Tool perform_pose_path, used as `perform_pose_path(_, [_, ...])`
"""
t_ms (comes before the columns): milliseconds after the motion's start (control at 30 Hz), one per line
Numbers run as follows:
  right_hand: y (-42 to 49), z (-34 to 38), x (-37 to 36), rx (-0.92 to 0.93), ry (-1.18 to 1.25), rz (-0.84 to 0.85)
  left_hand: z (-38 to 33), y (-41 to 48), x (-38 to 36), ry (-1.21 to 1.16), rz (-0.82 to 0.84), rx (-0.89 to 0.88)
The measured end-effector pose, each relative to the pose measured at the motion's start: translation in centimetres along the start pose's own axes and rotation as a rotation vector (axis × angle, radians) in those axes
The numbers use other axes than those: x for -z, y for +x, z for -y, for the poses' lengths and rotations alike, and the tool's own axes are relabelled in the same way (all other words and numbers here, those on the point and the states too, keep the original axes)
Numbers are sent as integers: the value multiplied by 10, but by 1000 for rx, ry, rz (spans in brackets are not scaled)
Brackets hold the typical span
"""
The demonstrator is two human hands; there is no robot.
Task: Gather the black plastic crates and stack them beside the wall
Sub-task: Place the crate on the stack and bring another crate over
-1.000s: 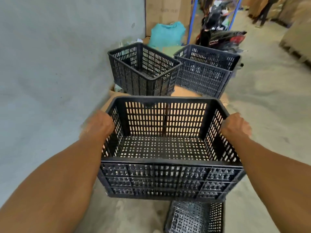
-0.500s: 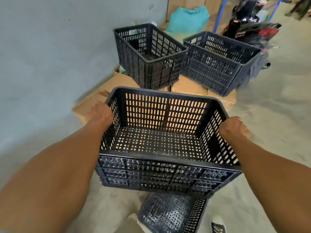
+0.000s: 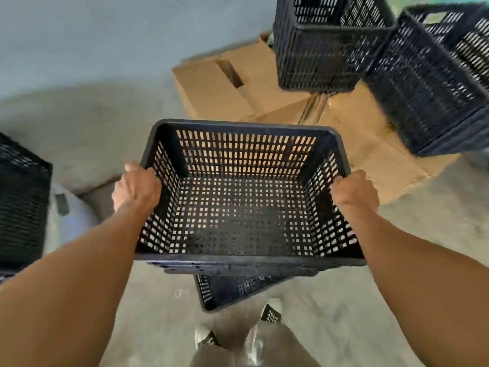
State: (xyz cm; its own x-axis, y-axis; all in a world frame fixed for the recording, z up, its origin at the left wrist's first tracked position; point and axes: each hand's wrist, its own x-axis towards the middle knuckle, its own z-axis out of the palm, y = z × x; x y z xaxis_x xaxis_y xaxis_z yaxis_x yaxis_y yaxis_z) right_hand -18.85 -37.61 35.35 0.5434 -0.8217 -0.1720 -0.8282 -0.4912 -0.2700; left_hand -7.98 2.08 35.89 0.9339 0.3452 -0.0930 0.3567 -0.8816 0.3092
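Now nearer the floor crate [image 3: 232, 290] (skewed beneath), the carried crate [image 3: 238, 213] hangs from your left hand [image 3: 136, 188] and right hand [image 3: 354, 190], clenched on its rims; square corners before lowering.

The held crate [image 3: 243, 207] hangs between the left hand [image 3: 136, 188] and the right hand [image 3: 354, 190]. A second crate [image 3: 232, 290] lies on the floor [image 3: 444, 207] beneath it, a third crate [image 3: 21, 207] far left. Ahead right, a fourth crate [image 3: 325, 43] and fifth crate [image 3: 434, 83] sit together on cardboard boxes [image 3: 217, 86] by the wall [image 3: 105, 35]
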Motion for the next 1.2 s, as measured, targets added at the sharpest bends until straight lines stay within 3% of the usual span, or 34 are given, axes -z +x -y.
perform_pose_path(200, [-27,-14,-48,201,-125,26,79,-61,-35,71,8,190])
perform_pose_path(300, [-33,-25,-71,273,-178,136,107,-87,-55,87,59,278])
perform_pose_path(433, [-31,-50,-98,372,-294,301,133,-117,-89,157,185,274])
perform_pose_path(633, [-6,-86,-154,584,-411,380,147,-150,-145,159,310,274])
perform_pose_path(1200, [72,-105,-261,648,-355,264,136,-130,-270,15,234,509])
